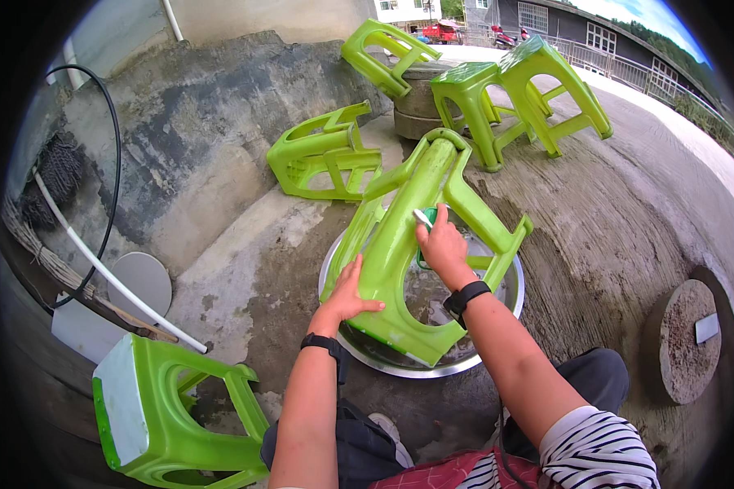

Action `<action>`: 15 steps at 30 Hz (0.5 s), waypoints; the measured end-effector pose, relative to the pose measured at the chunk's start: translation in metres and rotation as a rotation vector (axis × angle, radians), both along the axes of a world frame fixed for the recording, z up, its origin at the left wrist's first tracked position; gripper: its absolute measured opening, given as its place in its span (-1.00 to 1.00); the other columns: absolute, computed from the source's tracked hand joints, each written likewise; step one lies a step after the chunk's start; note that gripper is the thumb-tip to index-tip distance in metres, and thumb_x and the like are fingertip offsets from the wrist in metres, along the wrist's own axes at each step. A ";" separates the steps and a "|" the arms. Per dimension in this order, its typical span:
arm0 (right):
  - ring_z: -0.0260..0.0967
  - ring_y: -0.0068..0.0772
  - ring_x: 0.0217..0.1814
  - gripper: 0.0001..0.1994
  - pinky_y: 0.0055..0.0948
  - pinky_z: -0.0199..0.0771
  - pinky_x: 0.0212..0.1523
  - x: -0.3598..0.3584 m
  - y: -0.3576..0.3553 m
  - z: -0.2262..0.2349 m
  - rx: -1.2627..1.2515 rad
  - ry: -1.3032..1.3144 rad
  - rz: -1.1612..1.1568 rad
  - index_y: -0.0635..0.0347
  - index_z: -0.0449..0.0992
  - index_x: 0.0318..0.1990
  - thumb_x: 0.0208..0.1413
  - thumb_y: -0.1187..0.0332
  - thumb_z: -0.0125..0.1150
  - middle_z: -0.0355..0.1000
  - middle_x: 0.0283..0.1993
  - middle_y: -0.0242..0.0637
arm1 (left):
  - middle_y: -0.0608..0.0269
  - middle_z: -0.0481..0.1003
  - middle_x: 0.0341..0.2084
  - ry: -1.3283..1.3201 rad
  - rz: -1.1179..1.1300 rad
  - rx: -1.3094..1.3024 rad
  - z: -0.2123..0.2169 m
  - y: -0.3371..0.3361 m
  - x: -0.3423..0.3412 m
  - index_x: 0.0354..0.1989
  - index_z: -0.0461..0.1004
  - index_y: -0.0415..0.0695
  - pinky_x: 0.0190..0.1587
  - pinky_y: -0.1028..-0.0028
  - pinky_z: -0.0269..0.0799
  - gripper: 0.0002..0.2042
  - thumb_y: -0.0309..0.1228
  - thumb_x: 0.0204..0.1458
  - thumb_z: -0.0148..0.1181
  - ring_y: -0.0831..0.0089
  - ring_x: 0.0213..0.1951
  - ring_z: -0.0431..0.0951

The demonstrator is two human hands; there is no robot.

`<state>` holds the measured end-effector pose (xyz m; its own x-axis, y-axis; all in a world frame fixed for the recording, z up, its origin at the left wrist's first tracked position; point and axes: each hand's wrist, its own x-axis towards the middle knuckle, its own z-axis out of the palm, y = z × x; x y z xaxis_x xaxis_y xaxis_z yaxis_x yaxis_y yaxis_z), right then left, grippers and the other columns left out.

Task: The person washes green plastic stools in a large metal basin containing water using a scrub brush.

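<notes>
Fingers of the right hand point(446, 251) hold a small green-and-white scrubber point(423, 218) at the side of a green plastic stool point(400, 248); this lies tipped over a round metal basin point(416, 373); the left hand point(347, 297), fingers spread wide, rests on the stool's near end.

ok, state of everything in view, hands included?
Left hand: resting on middle stool
Right hand: gripping white-handled tool
White-handled tool: held, far end unclear
Middle stool: tilted over metal basin
Metal basin: on the ground, under stool
Lower-left stool: appears upright
Wall-side stool: on its side
Topmost stool: tipped over
Rear-right stools: seats up
</notes>
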<state>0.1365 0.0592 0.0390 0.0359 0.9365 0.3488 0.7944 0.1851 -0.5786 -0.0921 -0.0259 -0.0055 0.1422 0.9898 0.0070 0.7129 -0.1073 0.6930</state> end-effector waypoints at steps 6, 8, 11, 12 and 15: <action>0.48 0.04 -0.34 -0.28 -0.09 0.52 -0.42 -0.032 -0.070 -0.033 0.056 -0.168 0.137 0.18 0.09 0.31 0.05 0.05 0.17 0.42 -0.28 0.06 | -0.14 -0.03 0.36 -0.130 -0.001 0.083 -0.027 0.013 -0.013 0.44 -0.15 -0.07 0.39 0.22 -0.16 -0.22 0.08 0.16 -0.03 0.01 0.40 -0.08; 0.48 0.00 -0.33 -0.21 -0.14 0.53 -0.46 -0.034 -0.123 -0.056 0.066 -0.293 0.309 0.15 0.07 0.34 -0.01 0.05 0.23 0.39 -0.30 0.03 | -0.06 0.00 0.36 -0.139 0.010 0.120 -0.039 0.009 -0.023 0.44 -0.10 0.02 0.39 0.20 -0.16 -0.32 0.12 0.25 -0.24 0.05 0.40 -0.09; 0.48 -0.02 -0.32 -0.18 -0.14 0.53 -0.42 -0.030 -0.139 -0.061 0.055 -0.362 0.393 0.17 0.08 0.35 -0.05 0.06 0.28 0.38 -0.30 0.01 | 0.01 0.00 0.37 -0.136 0.027 0.110 -0.041 0.013 -0.018 0.44 -0.11 0.10 0.39 0.19 -0.17 -0.32 0.17 0.23 -0.30 0.09 0.41 -0.09; 0.47 -0.01 -0.32 -0.18 -0.14 0.53 -0.41 -0.031 -0.127 -0.057 0.063 -0.348 0.368 0.17 0.08 0.35 -0.03 0.05 0.26 0.38 -0.30 0.01 | 0.03 0.01 0.37 -0.129 0.039 0.107 -0.041 0.013 -0.017 0.44 -0.11 0.12 0.39 0.19 -0.17 -0.32 0.19 0.23 -0.32 0.10 0.41 -0.10; 0.48 0.04 -0.35 -0.26 -0.10 0.51 -0.39 -0.039 -0.068 -0.028 0.088 -0.165 0.145 0.19 0.04 0.33 0.08 0.02 0.12 0.43 -0.27 0.06 | 0.08 0.01 0.38 -0.097 0.061 0.094 -0.042 0.015 -0.018 0.44 -0.11 0.18 0.39 0.18 -0.17 -0.33 0.21 0.22 -0.35 0.13 0.42 -0.10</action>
<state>0.0972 -0.0089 0.0109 -0.1611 0.8936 0.4189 0.8383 0.3479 -0.4198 -0.1096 -0.0114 -0.0470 0.0758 0.9910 0.1108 0.6502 -0.1333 0.7480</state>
